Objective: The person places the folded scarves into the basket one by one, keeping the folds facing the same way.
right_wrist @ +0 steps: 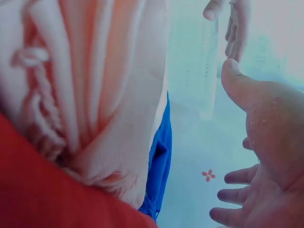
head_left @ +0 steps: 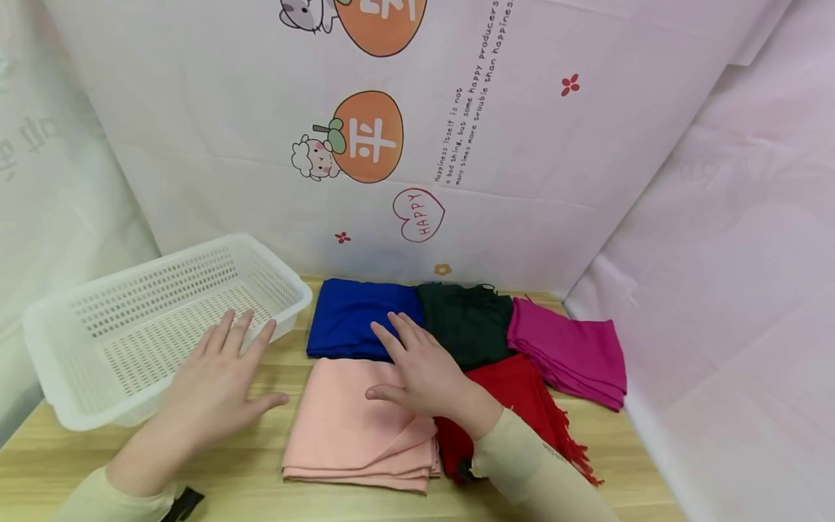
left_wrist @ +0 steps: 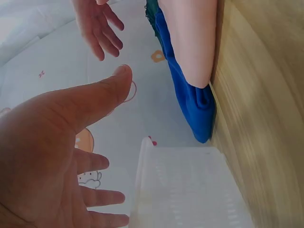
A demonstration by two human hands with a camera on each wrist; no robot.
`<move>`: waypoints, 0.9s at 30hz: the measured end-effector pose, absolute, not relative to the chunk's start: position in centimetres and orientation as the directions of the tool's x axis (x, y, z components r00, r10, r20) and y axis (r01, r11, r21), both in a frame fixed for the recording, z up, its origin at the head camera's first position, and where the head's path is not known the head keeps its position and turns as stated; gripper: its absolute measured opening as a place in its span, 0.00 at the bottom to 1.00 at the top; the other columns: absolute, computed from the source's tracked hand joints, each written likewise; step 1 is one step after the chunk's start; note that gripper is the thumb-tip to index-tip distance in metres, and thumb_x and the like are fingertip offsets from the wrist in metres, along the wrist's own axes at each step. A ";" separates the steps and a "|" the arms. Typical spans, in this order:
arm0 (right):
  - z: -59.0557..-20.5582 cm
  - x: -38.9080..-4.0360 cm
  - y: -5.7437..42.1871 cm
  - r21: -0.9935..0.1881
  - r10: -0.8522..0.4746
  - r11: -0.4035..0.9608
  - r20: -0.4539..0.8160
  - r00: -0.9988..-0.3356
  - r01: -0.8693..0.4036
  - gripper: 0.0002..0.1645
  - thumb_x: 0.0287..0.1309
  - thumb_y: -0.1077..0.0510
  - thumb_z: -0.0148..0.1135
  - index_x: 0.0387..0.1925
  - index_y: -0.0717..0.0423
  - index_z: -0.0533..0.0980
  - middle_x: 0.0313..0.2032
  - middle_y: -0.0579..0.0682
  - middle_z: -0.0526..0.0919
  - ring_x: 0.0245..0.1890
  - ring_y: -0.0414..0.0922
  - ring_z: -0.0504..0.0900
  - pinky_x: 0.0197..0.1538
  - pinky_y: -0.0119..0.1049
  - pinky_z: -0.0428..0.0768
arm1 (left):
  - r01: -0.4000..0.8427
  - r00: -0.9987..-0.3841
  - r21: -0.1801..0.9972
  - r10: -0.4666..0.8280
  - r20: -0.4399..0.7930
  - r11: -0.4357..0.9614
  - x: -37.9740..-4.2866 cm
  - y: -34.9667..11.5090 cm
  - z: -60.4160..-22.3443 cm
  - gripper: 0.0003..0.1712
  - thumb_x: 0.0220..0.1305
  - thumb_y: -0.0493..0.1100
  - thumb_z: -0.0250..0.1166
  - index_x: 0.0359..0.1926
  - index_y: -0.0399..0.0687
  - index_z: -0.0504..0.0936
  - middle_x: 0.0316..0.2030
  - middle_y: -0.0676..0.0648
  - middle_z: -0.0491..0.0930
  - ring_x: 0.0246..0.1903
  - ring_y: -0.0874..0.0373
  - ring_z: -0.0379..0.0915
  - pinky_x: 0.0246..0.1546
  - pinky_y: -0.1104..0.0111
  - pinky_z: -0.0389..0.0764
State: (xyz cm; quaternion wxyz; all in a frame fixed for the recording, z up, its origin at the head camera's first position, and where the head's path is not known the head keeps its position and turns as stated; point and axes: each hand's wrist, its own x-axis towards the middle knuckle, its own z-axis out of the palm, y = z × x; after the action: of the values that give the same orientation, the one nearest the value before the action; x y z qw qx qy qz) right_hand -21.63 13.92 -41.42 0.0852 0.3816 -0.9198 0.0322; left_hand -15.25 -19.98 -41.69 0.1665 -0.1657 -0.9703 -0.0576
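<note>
In the head view my left hand (head_left: 212, 388) hovers by the near right side of a white plastic basket (head_left: 124, 283), fingers spread and holding nothing. My right hand (head_left: 424, 370) is raised over the folded pink scarf (head_left: 352, 420), its fingers straight and the palm bare. Behind the pink scarf lies a folded blue scarf (head_left: 362, 315), with a dark green scarf (head_left: 459, 322) beside it. A folded red scarf (head_left: 502, 384) with fringe is partly hidden by my right forearm. Farthest right is a magenta scarf (head_left: 574, 348). The left wrist view shows the left thumb apart from its fingers.
The wooden table (head_left: 261, 486) carries the basket on its left and the scarves at centre and right. A white printed cloth wall (head_left: 522, 181) rises behind, and another white cloth (head_left: 737, 326) borders the right side. A black strap (head_left: 184, 504) is at my left wrist.
</note>
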 end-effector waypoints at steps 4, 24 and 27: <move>-41.4 -22.1 13.1 0.006 -0.713 0.691 0.171 -0.680 -0.723 0.61 0.61 0.20 0.50 0.82 0.46 0.43 0.81 0.57 0.45 0.80 0.58 0.47 0.73 0.59 0.61 | 0.340 -0.885 0.061 0.298 0.359 0.938 -14.9 -20.6 -41.8 0.64 0.53 0.76 0.68 0.79 0.43 0.58 0.75 0.28 0.53 0.75 0.27 0.44 0.71 0.36 0.50; -40.7 -23.7 8.9 0.001 -0.766 0.623 0.202 -0.610 -0.782 0.59 0.64 0.22 0.48 0.82 0.46 0.41 0.81 0.56 0.43 0.80 0.56 0.44 0.73 0.57 0.61 | 0.291 -0.898 0.059 0.251 0.362 0.955 -13.9 -22.9 -42.0 0.59 0.55 0.69 0.71 0.77 0.42 0.60 0.72 0.26 0.59 0.69 0.23 0.53 0.64 0.31 0.58; -40.7 -24.0 8.4 0.005 -0.770 0.617 0.209 -0.602 -0.787 0.58 0.64 0.22 0.48 0.82 0.46 0.42 0.81 0.55 0.43 0.80 0.56 0.44 0.74 0.56 0.61 | 0.290 -0.895 0.054 0.251 0.369 0.955 -13.9 -23.2 -42.0 0.59 0.54 0.68 0.73 0.77 0.41 0.61 0.70 0.25 0.61 0.68 0.23 0.55 0.64 0.31 0.58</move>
State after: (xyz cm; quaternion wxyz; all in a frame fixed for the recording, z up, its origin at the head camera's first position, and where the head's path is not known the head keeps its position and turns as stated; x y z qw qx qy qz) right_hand -24.02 8.37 -40.74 0.0954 0.4355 -0.8940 0.0438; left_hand -13.88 -23.23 -42.05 0.1820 -0.1393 -0.9719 -0.0537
